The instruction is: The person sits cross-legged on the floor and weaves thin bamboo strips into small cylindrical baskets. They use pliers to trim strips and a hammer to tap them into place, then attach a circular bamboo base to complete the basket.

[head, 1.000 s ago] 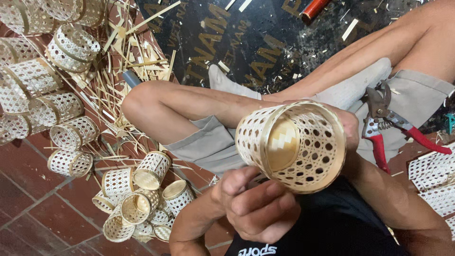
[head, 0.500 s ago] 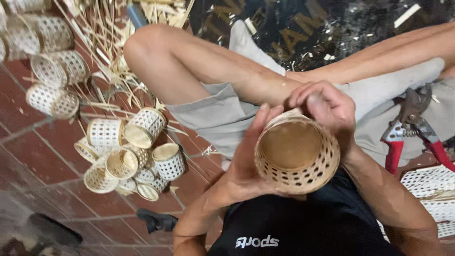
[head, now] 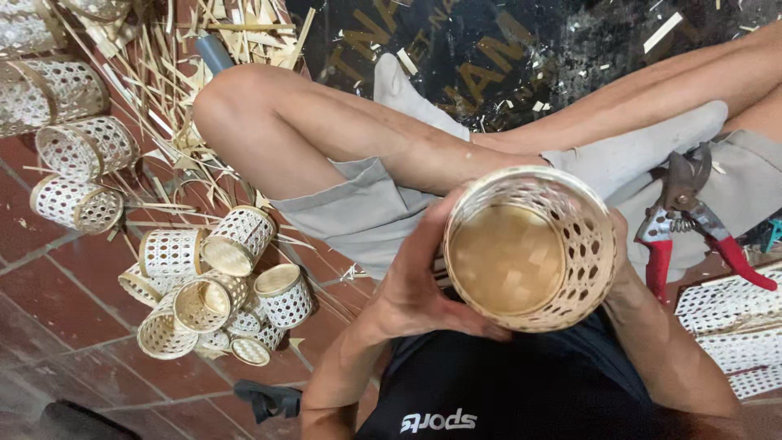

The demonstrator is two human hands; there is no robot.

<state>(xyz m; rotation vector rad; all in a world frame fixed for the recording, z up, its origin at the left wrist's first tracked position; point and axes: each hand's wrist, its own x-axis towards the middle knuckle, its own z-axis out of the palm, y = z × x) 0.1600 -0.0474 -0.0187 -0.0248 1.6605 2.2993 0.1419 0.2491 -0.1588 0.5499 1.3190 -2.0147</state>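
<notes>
A small round woven bamboo basket (head: 529,248) with an open lattice wall and a solid woven bottom is held over my lap, its mouth turned up toward the camera. My left hand (head: 419,281) wraps around its left side, thumb along the rim. My right hand (head: 619,261) is mostly hidden behind the basket's right side, and only its edge and wrist show against the wall.
Red-handled pruning shears (head: 688,224) lie on my right thigh. A pile of finished small baskets (head: 216,285) sits on the brick floor at left, larger ones (head: 77,147) behind, with bamboo strips (head: 175,90) scattered around. Flat woven lattice pieces (head: 733,326) lie at right.
The basket has turned from lying sideways to facing mouth-up and come closer to the camera. My right hand has moved from the rim's top to the basket's right side.
</notes>
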